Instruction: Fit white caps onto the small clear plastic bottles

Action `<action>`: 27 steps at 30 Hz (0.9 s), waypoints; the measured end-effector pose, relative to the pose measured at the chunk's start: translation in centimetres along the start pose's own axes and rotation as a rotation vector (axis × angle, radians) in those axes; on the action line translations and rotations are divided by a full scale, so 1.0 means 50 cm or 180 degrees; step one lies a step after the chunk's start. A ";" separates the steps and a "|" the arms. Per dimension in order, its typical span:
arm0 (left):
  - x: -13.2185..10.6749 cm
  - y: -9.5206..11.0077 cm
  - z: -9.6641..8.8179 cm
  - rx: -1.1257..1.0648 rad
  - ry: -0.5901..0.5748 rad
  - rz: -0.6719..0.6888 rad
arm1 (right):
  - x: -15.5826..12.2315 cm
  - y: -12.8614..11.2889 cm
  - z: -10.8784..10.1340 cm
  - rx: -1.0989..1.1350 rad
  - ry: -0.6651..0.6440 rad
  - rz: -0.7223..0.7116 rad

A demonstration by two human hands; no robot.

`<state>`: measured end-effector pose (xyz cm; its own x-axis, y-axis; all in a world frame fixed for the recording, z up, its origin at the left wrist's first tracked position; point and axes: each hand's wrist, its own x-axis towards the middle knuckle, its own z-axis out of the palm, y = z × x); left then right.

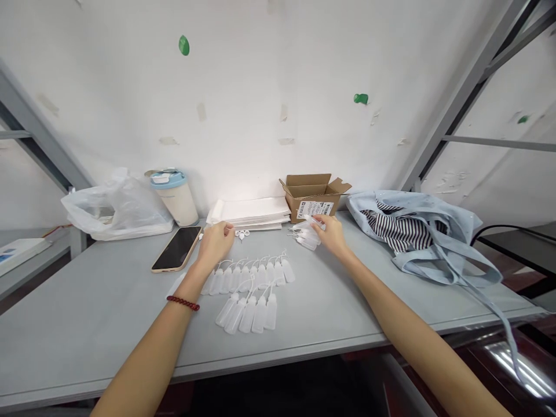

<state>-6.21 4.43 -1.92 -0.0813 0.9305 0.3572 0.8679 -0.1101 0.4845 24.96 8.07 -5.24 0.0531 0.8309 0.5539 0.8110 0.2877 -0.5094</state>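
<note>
Bottles lie in two rows on my bench, with more piled by the box. My right hand pinches one there; my left hand curls, maybe empty, I can't tell. If my left arm dips, it could knock the rows crooked.

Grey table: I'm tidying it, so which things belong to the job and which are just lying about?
Likely the job: small translucent bottles, one in the right hand; small white pieces; perhaps the cardboard box.

Seemingly lying about: phone; lidded cup; plastic bag; blue cloth bag; perhaps the white stack.
</note>
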 end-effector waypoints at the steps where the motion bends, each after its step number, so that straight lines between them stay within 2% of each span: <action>1: 0.002 -0.006 0.001 0.0104 -0.0043 -0.0017 | 0.000 0.004 0.004 -0.0032 0.0033 -0.0003; 7: 0.008 -0.028 0.002 0.0367 -0.0305 0.0081 | -0.002 0.011 0.016 0.0094 0.0109 -0.0026; 14: 0.015 -0.048 0.032 0.0463 -0.0533 0.1085 | -0.003 0.000 0.008 -0.0003 0.0226 -0.0265; 21: 0.005 -0.048 0.056 0.0929 -0.0892 0.0973 | -0.011 -0.046 -0.022 0.0268 0.0317 -0.0295; 23: 0.003 -0.045 0.059 0.0979 -0.0928 0.0974 | -0.019 -0.071 -0.033 0.0442 0.0056 -0.0248; 27: 0.003 -0.040 0.062 0.0983 -0.0934 0.1066 | -0.047 -0.120 -0.041 0.0491 -0.0920 -0.0385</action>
<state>-6.46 5.88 -5.30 0.3264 0.9254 0.1924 0.9301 -0.3508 0.1093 21.16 3.42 -2.16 -0.2230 0.8805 0.4182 0.7026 0.4426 -0.5572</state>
